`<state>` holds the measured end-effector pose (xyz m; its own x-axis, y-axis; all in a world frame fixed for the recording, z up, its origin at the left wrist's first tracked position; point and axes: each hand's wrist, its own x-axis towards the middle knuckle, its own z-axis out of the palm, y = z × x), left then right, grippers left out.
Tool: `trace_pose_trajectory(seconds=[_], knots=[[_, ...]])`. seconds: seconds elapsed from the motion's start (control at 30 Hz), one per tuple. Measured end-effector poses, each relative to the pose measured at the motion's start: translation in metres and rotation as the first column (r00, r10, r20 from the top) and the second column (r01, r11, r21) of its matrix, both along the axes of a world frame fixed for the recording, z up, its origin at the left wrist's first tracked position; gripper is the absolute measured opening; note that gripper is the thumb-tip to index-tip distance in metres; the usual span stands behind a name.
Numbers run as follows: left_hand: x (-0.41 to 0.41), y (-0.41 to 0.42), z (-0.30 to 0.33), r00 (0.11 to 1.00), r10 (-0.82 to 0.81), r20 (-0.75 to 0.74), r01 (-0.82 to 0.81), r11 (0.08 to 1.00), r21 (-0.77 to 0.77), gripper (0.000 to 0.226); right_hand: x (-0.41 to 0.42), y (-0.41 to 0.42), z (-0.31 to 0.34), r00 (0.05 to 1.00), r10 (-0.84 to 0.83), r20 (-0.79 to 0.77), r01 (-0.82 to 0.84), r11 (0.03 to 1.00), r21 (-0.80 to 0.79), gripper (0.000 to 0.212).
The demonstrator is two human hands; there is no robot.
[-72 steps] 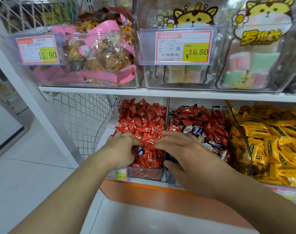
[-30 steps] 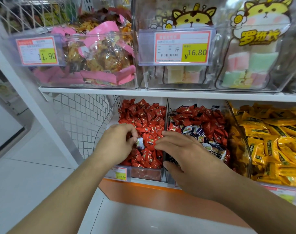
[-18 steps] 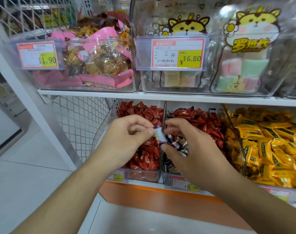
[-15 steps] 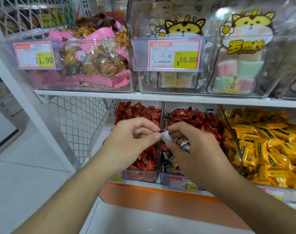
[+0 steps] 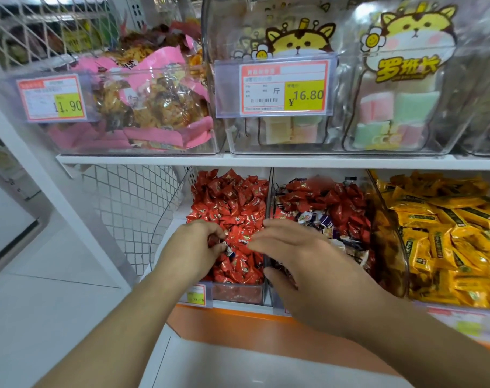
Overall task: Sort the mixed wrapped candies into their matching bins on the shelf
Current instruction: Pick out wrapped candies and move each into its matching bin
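On the lower shelf, a clear bin (image 5: 238,293) holds red wrapped candies (image 5: 232,200). The bin to its right holds a mix of red, white and dark blue wrapped candies (image 5: 319,217). My left hand (image 5: 192,249) is down in the red bin, with thumb and fingers pinching a small white-and-blue candy (image 5: 228,249) among the red ones. My right hand (image 5: 302,261) hovers over the divider (image 5: 269,189) between the two bins, fingers straight and spread, with nothing seen in it.
A bin of yellow wrapped candies (image 5: 448,233) stands at the right. The upper shelf (image 5: 266,160) carries clear bins of pink snack bags (image 5: 143,107) and pastel marshmallows (image 5: 392,116), with price tags in front. White wire mesh (image 5: 129,203) closes the left side.
Half a second ago both hands were raised, with a white-and-blue candy between their fingertips. Both have dropped back to the bins, and my left hand now pinches a candy in the red bin.
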<state>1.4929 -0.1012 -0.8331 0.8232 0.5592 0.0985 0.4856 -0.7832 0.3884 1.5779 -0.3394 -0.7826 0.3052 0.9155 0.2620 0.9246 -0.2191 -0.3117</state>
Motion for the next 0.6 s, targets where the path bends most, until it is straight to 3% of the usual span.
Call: trace_pose_trajectory(seconds=[0.3, 0.43, 0.6], knots=[[0.006, 0.012, -0.006, 0.981, -0.106, -0.164, 0.113, 0.993, 0.04, 0.038, 0.002, 0.002, -0.007, 0.999, -0.001, -0.034, 0.001, 1.0, -0.006, 0.033], [0.006, 0.009, -0.004, 0.964, -0.127, -0.234, 0.15, 0.985, 0.087, 0.034, 0.0, 0.003, -0.007, 0.999, -0.009, -0.046, 0.008, 1.0, -0.016, 0.032], [0.007, 0.006, -0.004, 0.977, -0.112, -0.181, 0.129, 0.988, 0.084, 0.022, -0.001, 0.003, -0.007, 0.999, -0.013, -0.052, 0.012, 1.0, -0.013, 0.031]])
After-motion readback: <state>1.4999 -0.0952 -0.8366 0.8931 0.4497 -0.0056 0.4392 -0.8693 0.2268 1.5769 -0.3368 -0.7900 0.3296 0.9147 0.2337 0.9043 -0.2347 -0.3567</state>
